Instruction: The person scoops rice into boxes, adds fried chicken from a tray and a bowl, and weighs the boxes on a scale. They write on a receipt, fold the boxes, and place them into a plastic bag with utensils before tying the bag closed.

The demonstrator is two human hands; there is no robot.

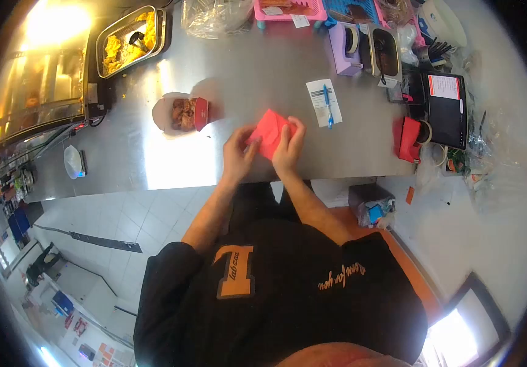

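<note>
A red folded paper piece [269, 129] is held between both hands above the front part of the metal counter. My left hand [237, 151] grips its left edge with bent fingers. At its right edge my right hand [289, 145] pinches it, thumb on top. Left of the hands, an open red box [201, 114] with browned food pieces [183, 114] stands on the counter, touched by neither hand. A white slip [320, 105] with a blue pen [327, 104] on it lies right of the hands.
The metal counter [245, 67] holds a tray of yellow food [114, 61] at the back left, a purple tape dispenser [343, 52] at the back right, and a red tape dispenser [408, 139] and a tablet [446, 116] at the right. A heated display [37, 79] stands left.
</note>
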